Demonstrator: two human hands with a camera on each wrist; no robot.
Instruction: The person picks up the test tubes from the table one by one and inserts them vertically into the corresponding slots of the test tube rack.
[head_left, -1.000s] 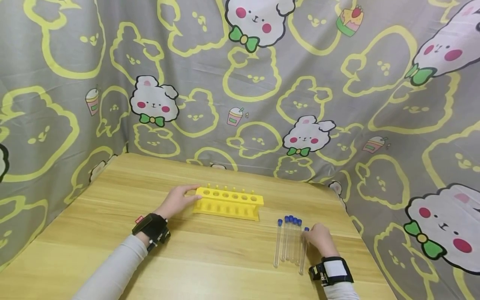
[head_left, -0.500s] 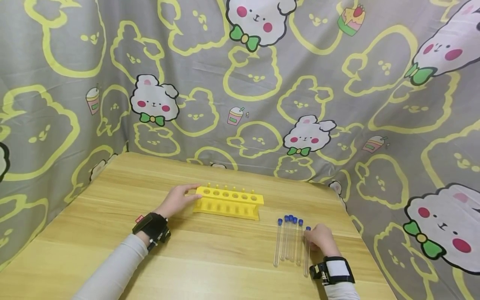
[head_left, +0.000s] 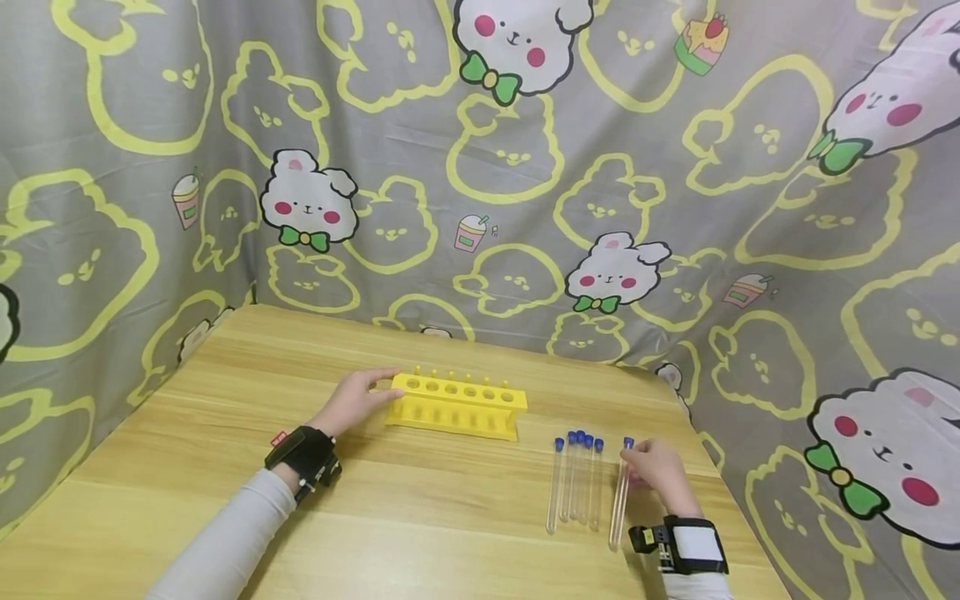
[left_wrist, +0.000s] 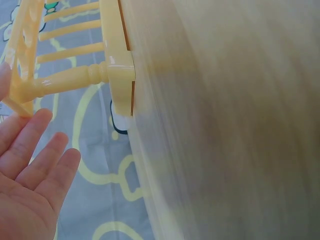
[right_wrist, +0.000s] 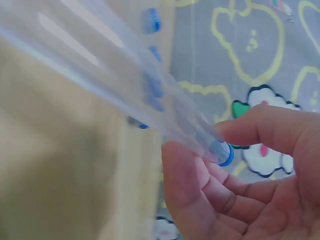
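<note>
My right hand (head_left: 651,468) pinches a clear plastic test tube with a blue cap (head_left: 620,497) near its capped end, beside four others on the wooden desk (head_left: 420,508). It looks light, slick and probably brittle, so I grip gently. My left hand (head_left: 352,401) rests flat-fingered against the yellow plastic tube rack (head_left: 457,404).

A rack (head_left: 456,404) stands on the bench (head_left: 420,533) toward its far edge, in front of a draped cloth backdrop (head_left: 480,167) that closes off the back and both sides. The left hand (head_left: 352,402) rests against the rack's left end. To the right of the rack and nearer the person, a row of tubes (head_left: 574,481) lies side by side on the bench, caps pointing away. Just right of that row, apart from it, the right hand (head_left: 654,471) pinches a single tube (head_left: 621,492) near its capped end.
</note>
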